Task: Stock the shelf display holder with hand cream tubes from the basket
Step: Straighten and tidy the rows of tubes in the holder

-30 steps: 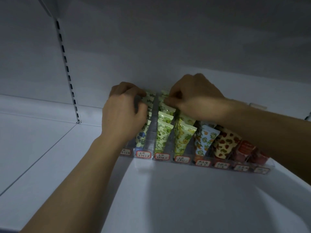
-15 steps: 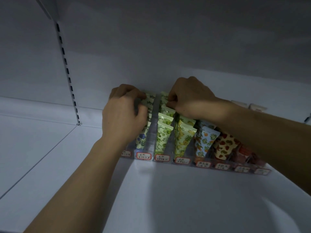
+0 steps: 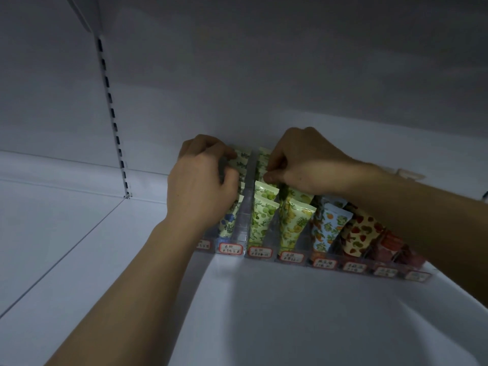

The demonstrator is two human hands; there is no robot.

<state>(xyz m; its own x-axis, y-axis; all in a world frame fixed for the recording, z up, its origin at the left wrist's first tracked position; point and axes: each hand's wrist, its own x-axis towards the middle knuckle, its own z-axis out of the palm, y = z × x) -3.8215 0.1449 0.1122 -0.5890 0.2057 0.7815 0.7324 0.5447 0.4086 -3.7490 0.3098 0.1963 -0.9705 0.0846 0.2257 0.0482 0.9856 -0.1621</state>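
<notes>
A clear display holder (image 3: 287,256) with several labelled lanes stands on the white shelf (image 3: 290,313), filled with upright patterned hand cream tubes. My left hand (image 3: 200,186) rests over the second lane from the left, its fingers closed on the tops of the blue-flower tubes (image 3: 239,165) at the back. My right hand (image 3: 303,162) pinches the top of a green-fruit tube (image 3: 262,161) deep in the adjoining lane. More green-fruit tubes (image 3: 264,215) stand in front of it. The basket is out of sight.
Yellow-fruit (image 3: 295,223), orange-on-blue (image 3: 327,225), strawberry (image 3: 359,233) and red tubes (image 3: 393,247) fill the lanes to the right. A slotted upright (image 3: 113,117) runs down the back wall at left. Another shelf hangs close above.
Both hands have stayed at the back of the two left lanes; my right hand has drawn slightly back and up, still pinching a tube. The view has shifted a little.
</notes>
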